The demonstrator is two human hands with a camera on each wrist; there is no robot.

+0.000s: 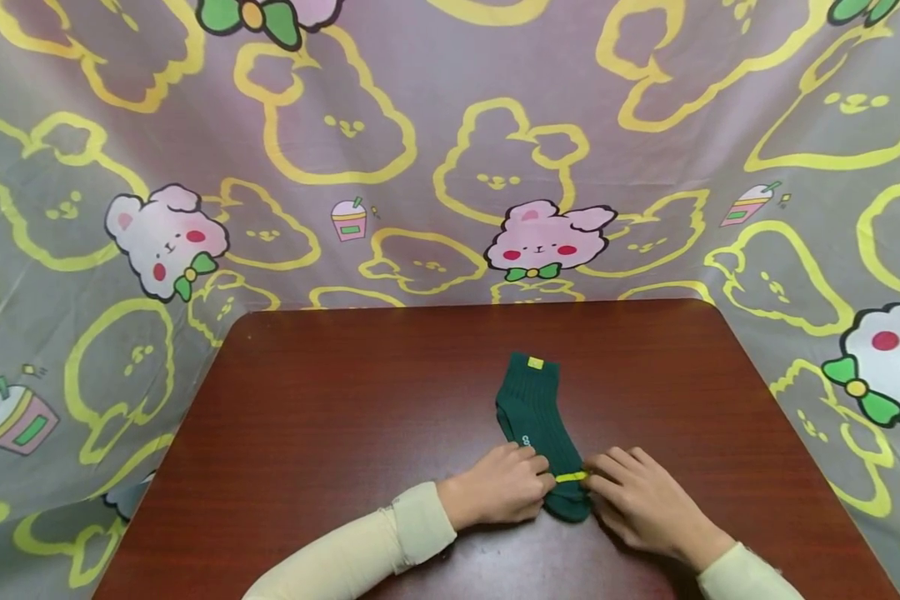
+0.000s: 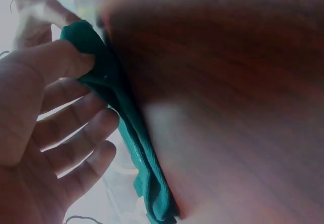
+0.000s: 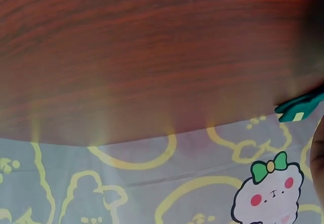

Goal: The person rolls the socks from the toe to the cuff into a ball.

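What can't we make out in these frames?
How the white lettering on the green socks ends: head view, left hand covers it.
Ends of the yellow band: head view, hidden at the fingers.
Any print on the yellow tag: head view, too small.
Whether the right hand pinches the band: head view, its own fingers hide contact; right wrist view, cut off by right edge.
Table grain: left wrist view, blurred.

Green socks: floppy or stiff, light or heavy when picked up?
The green socks would likely flop, since their fabric buckles in the left wrist view. They look light, being thin ribbed knit. Rolling seems unlikely, as they lie flattish on the table.
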